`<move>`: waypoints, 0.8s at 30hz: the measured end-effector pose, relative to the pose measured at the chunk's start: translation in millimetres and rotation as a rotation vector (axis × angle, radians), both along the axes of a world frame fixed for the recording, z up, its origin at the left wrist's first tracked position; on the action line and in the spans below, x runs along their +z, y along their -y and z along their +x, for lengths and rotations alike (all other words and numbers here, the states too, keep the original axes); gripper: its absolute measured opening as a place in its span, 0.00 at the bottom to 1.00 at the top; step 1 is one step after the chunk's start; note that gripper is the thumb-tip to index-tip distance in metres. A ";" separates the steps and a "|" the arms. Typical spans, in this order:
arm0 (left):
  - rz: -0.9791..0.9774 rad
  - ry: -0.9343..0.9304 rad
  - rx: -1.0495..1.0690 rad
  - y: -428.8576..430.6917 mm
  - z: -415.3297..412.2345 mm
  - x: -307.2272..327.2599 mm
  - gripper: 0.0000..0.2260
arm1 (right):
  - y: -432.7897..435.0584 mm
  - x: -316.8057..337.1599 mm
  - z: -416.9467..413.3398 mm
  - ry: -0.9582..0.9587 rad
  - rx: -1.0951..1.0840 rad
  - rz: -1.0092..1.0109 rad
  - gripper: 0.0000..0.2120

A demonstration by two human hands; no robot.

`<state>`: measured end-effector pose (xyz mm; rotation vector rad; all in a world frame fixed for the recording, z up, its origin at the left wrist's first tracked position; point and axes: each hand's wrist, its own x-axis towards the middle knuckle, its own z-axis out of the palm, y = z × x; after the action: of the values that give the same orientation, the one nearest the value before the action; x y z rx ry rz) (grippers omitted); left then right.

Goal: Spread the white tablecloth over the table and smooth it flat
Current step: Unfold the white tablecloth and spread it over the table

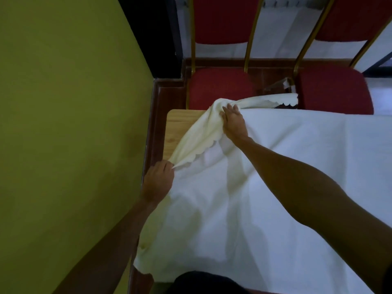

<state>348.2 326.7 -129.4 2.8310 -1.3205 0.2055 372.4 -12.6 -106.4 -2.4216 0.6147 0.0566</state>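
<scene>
While the white woven tablecloth (pixel 275 166) with a scalloped hem is lying over most of the pale wood-grain worktop (pixel 178 128), its left portion is sitting folded back on itself, leaving the far left corner of the wood bare. The left hand (pixel 158 181) is clenching a bunched end of the hem at the worktop's left edge, with its fingers curled round the fabric. The right hand (pixel 234 122) is reaching across the cloth and grasping a gathered ridge of fabric near the far edge. Between the two hands the folded strip is stretching as a soft, creased band. Shallow wrinkles are running across the cloth nearer the person. A red padded chair (pixel 220 88) with a gold metal frame and a second chair of the same kind (pixel 335 90) are standing just beyond the far edge. A matt olive-green wall (pixel 63 102) is flanking the left side.
</scene>
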 end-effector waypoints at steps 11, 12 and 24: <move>-0.039 0.128 0.134 -104.7 48.8 71.8 0.04 | -123.7 67.8 75.5 0.105 0.044 0.143 0.21; -0.046 0.136 0.144 -112.3 52.9 74.3 0.04 | -133.3 72.7 82.7 0.117 0.033 0.148 0.21; -0.149 0.105 0.205 -170.9 63.9 83.3 0.13 | -226.9 124.5 163.1 0.242 0.065 0.192 0.21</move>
<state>412.1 497.6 -46.2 2.8581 -0.9810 0.4416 535.4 214.3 18.2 -2.2188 0.4021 -0.1423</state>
